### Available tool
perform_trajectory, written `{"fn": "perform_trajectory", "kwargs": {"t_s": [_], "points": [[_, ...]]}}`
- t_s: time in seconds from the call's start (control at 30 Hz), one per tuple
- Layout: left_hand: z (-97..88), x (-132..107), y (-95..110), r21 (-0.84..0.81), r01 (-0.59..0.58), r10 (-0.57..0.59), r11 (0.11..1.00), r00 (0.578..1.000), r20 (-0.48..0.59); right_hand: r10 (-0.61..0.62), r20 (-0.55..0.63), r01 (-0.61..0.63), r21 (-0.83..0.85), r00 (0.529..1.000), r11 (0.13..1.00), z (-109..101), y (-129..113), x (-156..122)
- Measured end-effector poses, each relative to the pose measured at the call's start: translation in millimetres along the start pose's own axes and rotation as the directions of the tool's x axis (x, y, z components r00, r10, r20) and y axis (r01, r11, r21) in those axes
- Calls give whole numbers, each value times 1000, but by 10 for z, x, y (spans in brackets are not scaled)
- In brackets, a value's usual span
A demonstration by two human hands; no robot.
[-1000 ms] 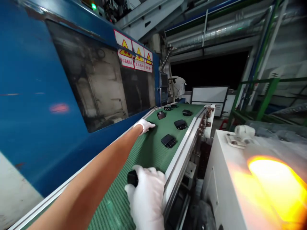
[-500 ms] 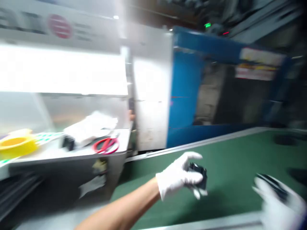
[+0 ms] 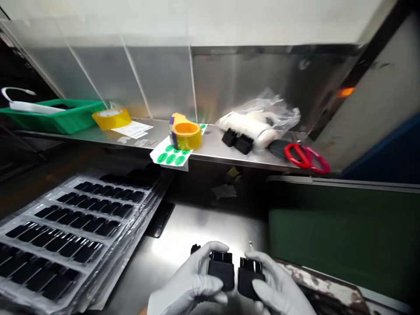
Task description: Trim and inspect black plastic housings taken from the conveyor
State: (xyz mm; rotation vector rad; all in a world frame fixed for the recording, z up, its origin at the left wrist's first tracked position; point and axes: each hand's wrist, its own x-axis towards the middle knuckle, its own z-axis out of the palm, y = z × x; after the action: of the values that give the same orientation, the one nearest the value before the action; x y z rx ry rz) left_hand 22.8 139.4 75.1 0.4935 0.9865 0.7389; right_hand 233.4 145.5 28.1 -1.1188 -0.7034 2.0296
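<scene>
Steel desk (image 3: 183,236) under both hands, trays (image 3: 113,245) of black parts off to their left. Left hand (image 3: 187,286) grips the left block (image 3: 222,273), right hand (image 3: 280,291) the right block (image 3: 249,280), just beside each other. Green stickers (image 3: 170,157) up ahead, print's unreadable.

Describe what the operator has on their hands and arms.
The left hand and right hand both wear plain white gloves, snug, with no logos or markings visible. No sleeve shows; the bottom edge of the frame cuts off the wrists.
</scene>
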Motion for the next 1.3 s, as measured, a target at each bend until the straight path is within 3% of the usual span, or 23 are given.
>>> {"fn": "perform_trajectory", "kwargs": {"t_s": [0.1,0.2,0.33,0.5,0.67,0.9,1.13,1.3], "points": [[-398,-206,173,-45,-28,30,999,998,48,98,76,-100,26,992,995,491,81,214],[-721,-343,255,-59,-9,13,998,998,69,132,121,-133,-2,984,991,795,109,335],[-1014,-422,312,-104,55,-50,993,998,48,163,147,-166,11,976,986,1020,187,407],[-1225,-414,351,-37,97,-94,995,993,72,145,108,-142,-35,984,989,1158,273,421],[-1314,-376,313,6,121,-121,993,984,131,174,77,-168,-82,982,982,1157,346,406],[-1285,-373,249,50,102,-110,994,975,193,134,56,-131,-55,989,990,1132,436,291],[-1206,-515,115,77,61,-69,995,992,107,156,40,-154,-50,987,987,1151,432,127],[-1209,-630,-25,114,35,-43,993,997,70,162,112,-156,-59,980,986,1110,508,73]]}}
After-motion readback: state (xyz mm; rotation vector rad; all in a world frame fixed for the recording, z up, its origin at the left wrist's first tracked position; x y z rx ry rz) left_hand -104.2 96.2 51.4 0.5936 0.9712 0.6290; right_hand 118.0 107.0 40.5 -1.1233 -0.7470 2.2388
